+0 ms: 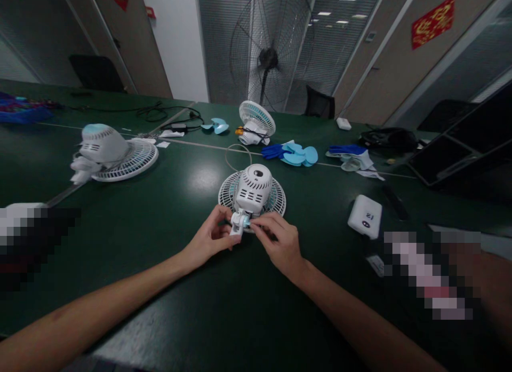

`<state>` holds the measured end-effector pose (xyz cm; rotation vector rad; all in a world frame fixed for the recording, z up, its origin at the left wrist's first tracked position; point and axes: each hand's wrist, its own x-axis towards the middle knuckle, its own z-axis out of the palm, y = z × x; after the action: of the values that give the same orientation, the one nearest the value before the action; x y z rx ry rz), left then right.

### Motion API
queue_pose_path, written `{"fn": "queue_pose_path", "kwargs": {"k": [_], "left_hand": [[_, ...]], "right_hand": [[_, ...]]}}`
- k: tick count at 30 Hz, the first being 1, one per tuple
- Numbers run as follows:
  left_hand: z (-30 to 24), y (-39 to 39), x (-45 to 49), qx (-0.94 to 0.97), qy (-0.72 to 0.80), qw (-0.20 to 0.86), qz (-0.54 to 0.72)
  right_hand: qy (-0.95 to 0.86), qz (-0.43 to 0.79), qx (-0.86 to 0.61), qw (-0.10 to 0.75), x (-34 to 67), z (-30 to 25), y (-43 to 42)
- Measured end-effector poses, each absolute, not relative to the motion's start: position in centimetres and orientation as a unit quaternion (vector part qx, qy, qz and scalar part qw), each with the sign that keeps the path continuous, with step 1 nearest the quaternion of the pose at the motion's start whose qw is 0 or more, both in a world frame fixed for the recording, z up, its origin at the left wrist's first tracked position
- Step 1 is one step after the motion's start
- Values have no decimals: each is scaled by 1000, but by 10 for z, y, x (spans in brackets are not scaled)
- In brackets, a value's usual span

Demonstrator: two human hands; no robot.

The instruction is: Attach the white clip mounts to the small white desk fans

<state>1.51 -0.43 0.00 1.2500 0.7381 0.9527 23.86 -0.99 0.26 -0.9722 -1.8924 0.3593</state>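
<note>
Face down on the table lies a small white fan point(254, 188), its slotted motor housing up and its round grille beneath. My left hand point(214, 233) grips the white bracket point(237, 228) at the near end of the housing between thumb and fingers. From the right, my right hand point(282, 241) pinches a small light-blue knob point(246, 221) on the side of that bracket. The fingertips of both hands are close together there. A thin cable point(236, 148) loops behind the fan.
Another white fan point(120, 153) lies face down at left; a third fan point(256, 121) stands behind. Light-blue blades point(300, 154) lie beside blue gloves point(274, 150). At right are a white box-shaped device point(365, 217), more gloves point(352, 156) and a person's blurred arm point(492, 286).
</note>
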Motion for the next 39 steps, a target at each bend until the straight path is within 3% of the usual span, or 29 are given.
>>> {"fn": "queue_pose_path", "kwargs": {"k": [13, 23, 39], "left_hand": [[0, -3, 14, 554, 328, 646, 411], [1, -4, 14, 553, 327, 646, 413], [2, -4, 15, 547, 324, 651, 414]], "right_hand": [[-765, 191, -393, 473, 239, 2, -6], [-790, 85, -374, 478, 241, -1, -9], [-801, 49, -379, 460, 242, -8, -8]]}}
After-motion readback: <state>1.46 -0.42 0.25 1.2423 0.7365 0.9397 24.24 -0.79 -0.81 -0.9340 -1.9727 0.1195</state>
